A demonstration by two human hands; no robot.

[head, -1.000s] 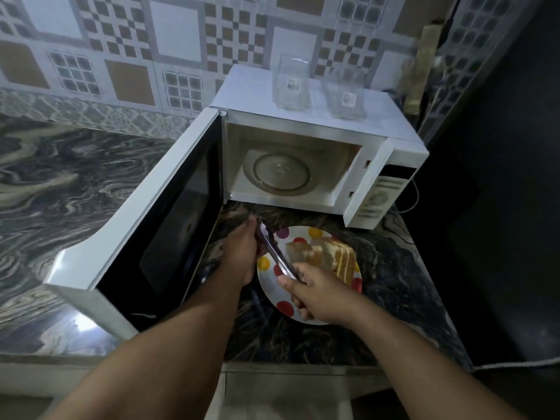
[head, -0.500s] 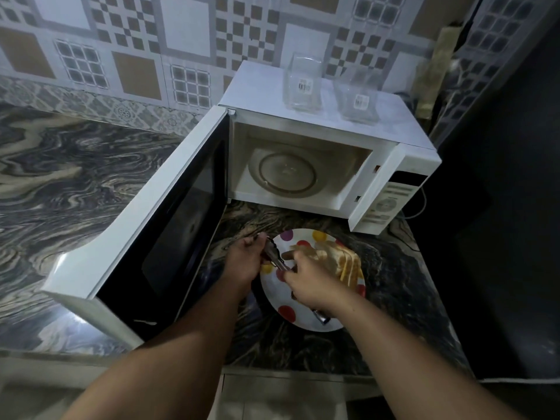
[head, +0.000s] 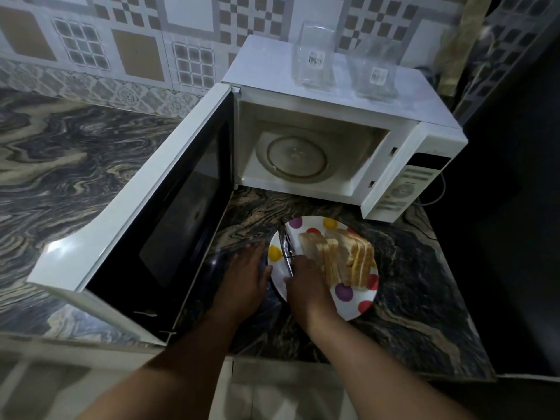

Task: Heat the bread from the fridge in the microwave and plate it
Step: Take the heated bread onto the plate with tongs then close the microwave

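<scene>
Before the open microwave (head: 333,140), sliced bread (head: 339,257) sits on a spotted plate (head: 360,301).
Right hand (head: 306,289) grips metal tongs (head: 286,250) lying on the plate; left hand (head: 242,280) touches the plate's rim, fingers relaxed, on the marbled surface (head: 409,283).

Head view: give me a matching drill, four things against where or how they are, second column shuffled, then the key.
1. bread slices
2. glass containers
3. microwave door
4. tongs

A. swung open
B. on top of the microwave
C. held in the right hand
D. stacked on the dotted plate

Pairs: 1-D, 2-B, 3-A, 4-C
</scene>
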